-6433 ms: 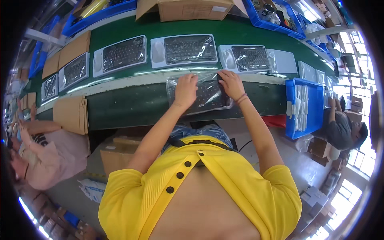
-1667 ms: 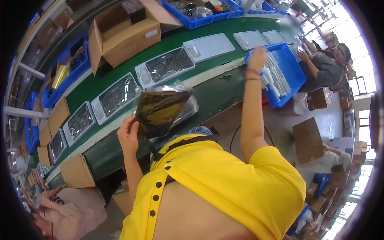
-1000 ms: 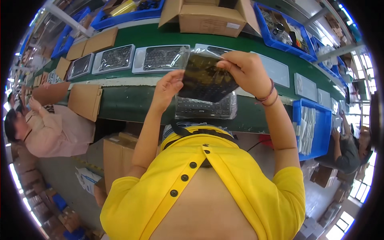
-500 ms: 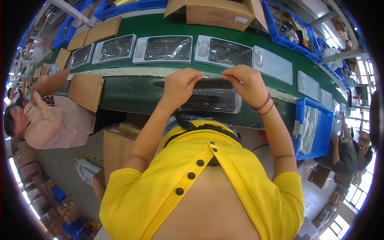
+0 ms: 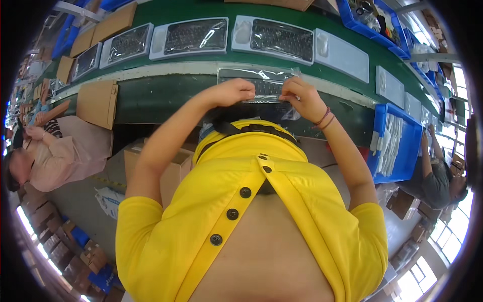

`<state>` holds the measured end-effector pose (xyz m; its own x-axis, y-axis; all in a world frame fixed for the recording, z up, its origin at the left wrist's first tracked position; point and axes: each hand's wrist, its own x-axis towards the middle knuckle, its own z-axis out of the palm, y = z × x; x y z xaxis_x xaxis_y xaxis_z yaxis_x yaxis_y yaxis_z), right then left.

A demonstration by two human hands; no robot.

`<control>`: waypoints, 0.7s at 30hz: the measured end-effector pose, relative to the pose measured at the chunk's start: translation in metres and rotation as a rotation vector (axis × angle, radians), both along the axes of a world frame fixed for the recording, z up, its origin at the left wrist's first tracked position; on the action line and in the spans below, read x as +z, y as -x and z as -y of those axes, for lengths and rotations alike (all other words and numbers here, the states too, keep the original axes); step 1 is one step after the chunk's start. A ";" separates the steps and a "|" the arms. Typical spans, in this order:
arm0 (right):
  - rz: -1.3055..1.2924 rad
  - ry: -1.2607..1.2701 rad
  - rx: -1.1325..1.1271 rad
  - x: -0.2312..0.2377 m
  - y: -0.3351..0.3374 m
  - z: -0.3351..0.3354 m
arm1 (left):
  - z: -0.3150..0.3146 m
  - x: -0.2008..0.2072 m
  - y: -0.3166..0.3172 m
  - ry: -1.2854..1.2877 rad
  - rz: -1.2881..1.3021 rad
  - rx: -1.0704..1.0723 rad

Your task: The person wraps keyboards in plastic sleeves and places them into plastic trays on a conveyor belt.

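Observation:
A black keyboard [image 5: 266, 86] in a clear plastic bag [image 5: 285, 73] lies at the near strip of the green bench, in front of my body. My left hand [image 5: 231, 92] is closed at the bag's near edge, its fingertips pinched together on the plastic. Across from it, my right hand [image 5: 304, 98] pinches the same edge further right, with thumb and fingers bent. Loose film hangs just below the right fingers. Both hands partly cover the keyboard's near side.
Beyond a pale ledge, bagged keyboards in white trays [image 5: 274, 40] line the green bench [image 5: 201, 10]. An open-topped tray [image 5: 342, 55] follows on the right. A blue bin [image 5: 397, 173] holds white packets. Cardboard [image 5: 97, 103] stands left, near a co-worker [image 5: 70, 151]; another person [image 5: 436, 183] sits right.
The bagged keyboard has gone from the near side of my hands to the far side. My hands have shifted from its far edge to its near edge, and my left forearm has swung outward.

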<state>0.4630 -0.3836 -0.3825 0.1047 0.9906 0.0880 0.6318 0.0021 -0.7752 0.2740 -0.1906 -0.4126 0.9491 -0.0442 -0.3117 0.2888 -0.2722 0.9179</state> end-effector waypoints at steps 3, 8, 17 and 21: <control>0.078 -0.150 0.125 -0.010 -0.001 0.008 | -0.006 -0.019 -0.009 0.135 -0.111 -0.002; 0.301 -0.203 0.095 -0.028 0.007 0.014 | -0.018 -0.029 -0.017 0.412 -0.418 0.030; -0.173 0.081 -0.248 0.033 -0.006 0.006 | -0.038 0.073 -0.011 -0.614 0.431 -0.056; -0.408 0.044 -0.404 0.051 -0.012 0.012 | -0.008 0.114 -0.001 -0.899 0.521 -0.082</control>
<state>0.4750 -0.3952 -0.3312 0.4924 0.8667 -0.0795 0.2258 -0.2155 -0.9500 0.2753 -0.1827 -0.2991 0.9801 -0.0688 0.1860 -0.1351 -0.9182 0.3723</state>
